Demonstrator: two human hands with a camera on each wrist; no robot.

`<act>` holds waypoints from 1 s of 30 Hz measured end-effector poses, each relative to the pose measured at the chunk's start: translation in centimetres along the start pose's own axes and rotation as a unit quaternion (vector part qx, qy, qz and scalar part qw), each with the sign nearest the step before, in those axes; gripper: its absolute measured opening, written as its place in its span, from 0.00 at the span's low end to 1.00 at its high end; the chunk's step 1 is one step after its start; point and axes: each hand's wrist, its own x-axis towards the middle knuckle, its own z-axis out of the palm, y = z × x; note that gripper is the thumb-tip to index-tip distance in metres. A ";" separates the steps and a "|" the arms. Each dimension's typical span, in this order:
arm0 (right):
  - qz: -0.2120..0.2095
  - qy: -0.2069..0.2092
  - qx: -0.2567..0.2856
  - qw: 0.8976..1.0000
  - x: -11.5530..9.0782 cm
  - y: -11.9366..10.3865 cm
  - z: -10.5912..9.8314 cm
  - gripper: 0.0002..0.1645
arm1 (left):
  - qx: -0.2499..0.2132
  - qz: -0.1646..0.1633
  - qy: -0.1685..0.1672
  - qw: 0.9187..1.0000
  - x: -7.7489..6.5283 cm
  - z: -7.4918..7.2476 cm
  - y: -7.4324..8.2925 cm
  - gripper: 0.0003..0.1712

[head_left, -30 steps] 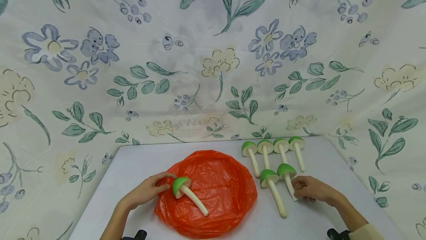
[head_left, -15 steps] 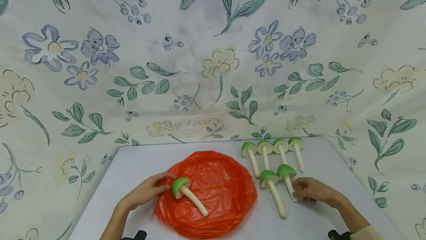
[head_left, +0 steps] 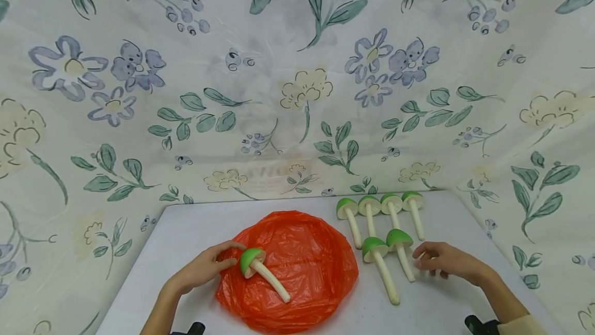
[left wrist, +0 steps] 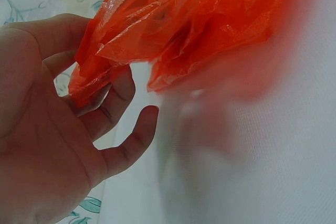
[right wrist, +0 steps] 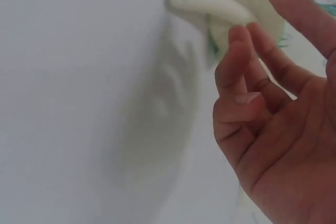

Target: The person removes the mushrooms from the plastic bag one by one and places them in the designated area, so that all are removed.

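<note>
A toy mushroom (head_left: pixel 271 281) with a green cap and pale stem lies on a crumpled red plastic bag (head_left: pixel 321 273). At the bag's left edge, my left hand (head_left: pixel 200 270) holds the plastic, its fingertips close to the mushroom's cap. The left wrist view shows the red film (left wrist: pixel 142 30) among the curled fingers. My right hand (head_left: pixel 448 260) is just right of the stem of a green-capped mushroom (head_left: pixel 403 260), with loosely bent fingers and nothing held. Another mushroom (head_left: pixel 385 278) lies left of that one. In the right wrist view, a white stem (right wrist: pixel 210 2) appears beyond the fingertips.
Several more green-capped mushrooms (head_left: pixel 369 208) lie in a row near the back edge of the white table (head_left: pixel 195 221). A floral cloth (head_left: pixel 279 92) hangs behind and to both sides.
My right hand has let go of the mushroom's stem and drawn slightly right, away from it. The left hand, bag and mushrooms look unmoved.
</note>
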 end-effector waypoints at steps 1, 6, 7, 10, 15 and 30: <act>-0.008 -0.007 0.000 1.000 0.0 -0.2 -0.1 0.23 | 0.000 0.000 0.000 1.000 0.0 0.0 0.0 0.18; -0.050 -0.043 0.019 0.998 0.9 -2.2 0.3 0.24 | -0.005 -0.004 0.000 1.000 -0.2 0.0 -0.1 0.18; -0.055 -0.049 0.023 0.997 1.2 -2.9 0.6 0.24 | -0.006 -0.005 -0.001 1.000 -0.2 0.0 -0.1 0.18; -0.067 -0.065 0.022 0.995 2.4 -4.9 1.8 0.24 | -0.006 0.001 -0.002 1.000 -0.2 -0.1 -0.1 0.17; -0.084 -0.098 0.006 0.992 4.7 -8.5 4.2 0.21 | 0.000 0.018 -0.003 1.000 0.0 -0.2 -0.2 0.17; -0.102 -0.192 -0.073 0.973 11.4 -15.3 12.0 0.20 | -0.001 0.008 -0.001 1.000 -0.4 -0.1 0.0 0.18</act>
